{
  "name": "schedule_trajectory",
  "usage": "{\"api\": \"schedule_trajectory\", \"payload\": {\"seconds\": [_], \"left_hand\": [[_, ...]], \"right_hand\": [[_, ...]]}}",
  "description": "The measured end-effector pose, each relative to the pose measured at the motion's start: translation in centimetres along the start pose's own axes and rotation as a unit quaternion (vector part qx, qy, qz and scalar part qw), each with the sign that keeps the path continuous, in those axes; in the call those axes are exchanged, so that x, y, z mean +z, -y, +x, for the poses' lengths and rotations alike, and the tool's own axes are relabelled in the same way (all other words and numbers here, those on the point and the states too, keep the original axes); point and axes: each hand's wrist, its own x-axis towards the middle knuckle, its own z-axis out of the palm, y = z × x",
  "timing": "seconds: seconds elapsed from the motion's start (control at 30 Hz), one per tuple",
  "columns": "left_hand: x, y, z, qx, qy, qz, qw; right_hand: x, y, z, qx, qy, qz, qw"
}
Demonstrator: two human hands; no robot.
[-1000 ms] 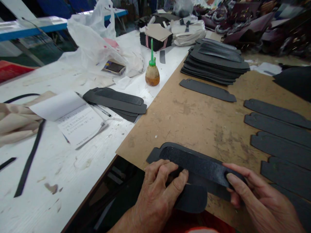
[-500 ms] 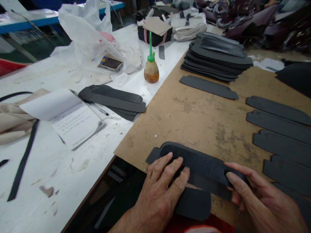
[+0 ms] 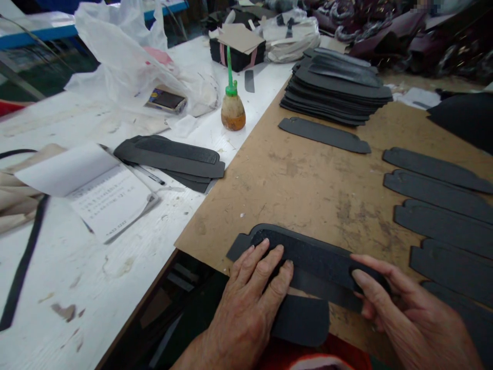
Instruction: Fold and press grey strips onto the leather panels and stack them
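Pinching a black strip (image 3: 316,259) by its right end in the right hand (image 3: 408,308); laying the left hand (image 3: 250,303) over it, left of that pinch, with thumb hidden: cannot tell whether clasping. Working beside similar strips (image 3: 439,221), right of the grip.

Held strip (image 3: 319,259): dark, leather-like sheet; fine-grained face, low sheen. Loose strips (image 3: 442,228): matt, smooth; exact material cannot be determined. Stack (image 3: 339,95): matt sheets below, glossier faces on top. Brown covering sheet (image 3: 300,174): paperboard-like, matt, scuffed and stained. Table (image 3: 142,288): white, smooth, slight sheen, with stains. Squeeze bottle (image 3: 233,115): translucent plastic, cloudy above the amber contents. Nozzle (image 3: 230,77): green plastic. Bag (image 3: 119,56): thin translucent plastic film, crumpled, shiny. Notepad (image 3: 110,200): white paper, matt. Folded fabric (image 3: 17,201): beige cloth-like material, matt, creased. Maroon items (image 3: 385,38): glossy highlights; material blurred.
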Motion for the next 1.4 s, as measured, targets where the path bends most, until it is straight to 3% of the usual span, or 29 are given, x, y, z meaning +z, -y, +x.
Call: {"api": "schedule_trajectory", "payload": {"seconds": [0.57, 0.8, 1.4], "left_hand": [[-0.1, -0.1, 0.0, 0.009, 0.029, 0.054, 0.998], [1.6, 0.6, -0.4, 0.020, -0.028, 0.032, 0.999], [1.0, 1.5, 0.1, 0.080, 0.012, 0.058, 0.995]], "right_hand": [[-0.1, 0.2, -0.3, -0.066, -0.061, -0.034, 0.995], [-0.8, 0.3, -0.5, -0.026, -0.056, 0.016, 0.998], [0.2, 0.1, 0.4, -0.036, -0.087, -0.014, 0.995]]}}
